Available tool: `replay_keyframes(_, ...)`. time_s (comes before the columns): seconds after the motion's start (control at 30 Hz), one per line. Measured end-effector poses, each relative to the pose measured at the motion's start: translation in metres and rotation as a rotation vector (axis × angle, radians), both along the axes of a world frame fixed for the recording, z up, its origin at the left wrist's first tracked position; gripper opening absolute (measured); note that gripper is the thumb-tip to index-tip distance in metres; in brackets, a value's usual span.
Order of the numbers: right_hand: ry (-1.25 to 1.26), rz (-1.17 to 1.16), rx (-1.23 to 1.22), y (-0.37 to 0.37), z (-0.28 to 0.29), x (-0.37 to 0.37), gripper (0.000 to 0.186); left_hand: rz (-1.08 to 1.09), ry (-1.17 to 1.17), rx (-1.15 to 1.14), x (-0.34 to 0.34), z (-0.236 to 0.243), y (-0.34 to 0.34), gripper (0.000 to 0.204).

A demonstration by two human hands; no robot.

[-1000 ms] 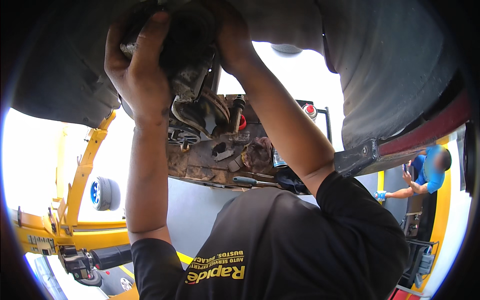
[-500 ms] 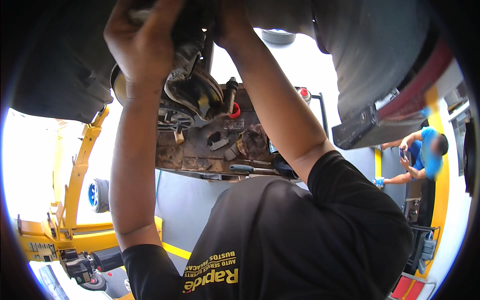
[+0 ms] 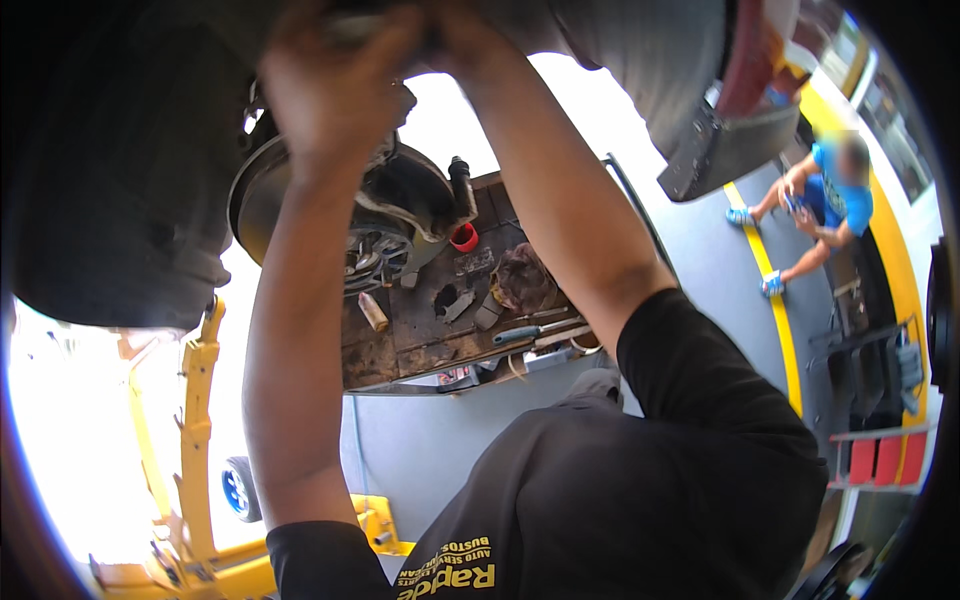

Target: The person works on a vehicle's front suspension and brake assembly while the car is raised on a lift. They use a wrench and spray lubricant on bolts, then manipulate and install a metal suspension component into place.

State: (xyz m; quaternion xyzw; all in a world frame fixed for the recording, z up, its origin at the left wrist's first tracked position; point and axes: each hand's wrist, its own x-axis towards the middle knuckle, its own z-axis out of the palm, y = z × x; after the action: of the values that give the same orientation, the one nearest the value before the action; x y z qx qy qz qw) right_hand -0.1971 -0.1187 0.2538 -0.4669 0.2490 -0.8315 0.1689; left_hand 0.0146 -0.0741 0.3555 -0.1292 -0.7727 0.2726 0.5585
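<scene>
- On the far left, a yellow lift arm is standing upright beside me, with a blue-centred wheel sitting low on the floor near its foot.
- I am reaching my left hand straight up under the raised car; its fingers are curling together around a dark part at the top edge, though the blur is keeping me from telling how firmly they are clamping it.
- Just behind that hand, the brake disc and hub are hanging exposed with the road wheel off, which is why I am working overhead here.
- My right hand is pressing up next to the left one, against the same dark part; I cannot tell whether it is gripping or only bracing.
- Below and between my forearms, a worn work surface is holding a red cap, a brown rag and a blue-handled screwdriver, all lying within reach.
- To the right, the grey car body is curving overhead.
- Far right, another person in a blue shirt is crouching on the floor by a yellow line.
</scene>
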Motion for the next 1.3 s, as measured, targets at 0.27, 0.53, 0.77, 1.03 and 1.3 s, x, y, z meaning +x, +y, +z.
replay_keyframes(0.27, -0.066, 0.005, -0.127, 0.025, -0.010, -0.005, 0.037, -0.262, -0.478, 0.064, -0.034, 0.000, 0.028, 0.035)
replay_keyframes(0.53, -0.066, 0.009, -0.078, 0.000, -0.003, 0.010, 0.038, -0.501, -0.027, 0.626, -0.018, -0.001, 0.007, 0.023)
replay_keyframes(0.77, -0.098, 0.044, -0.183, -0.004, 0.011, 0.006, 0.039, -0.042, -0.436, 0.488, -0.023, -0.006, 0.009, 0.036)
replay_keyframes(1.03, -0.125, 0.057, -0.300, 0.001, -0.004, 0.004, 0.040, -0.395, -0.654, 0.655, -0.019, -0.007, -0.011, 0.035)
replay_keyframes(1.3, -0.076, 0.008, -0.118, -0.012, 0.008, 0.007, 0.040, -0.531, -0.147, 0.958, -0.017, -0.010, 0.004, 0.030)
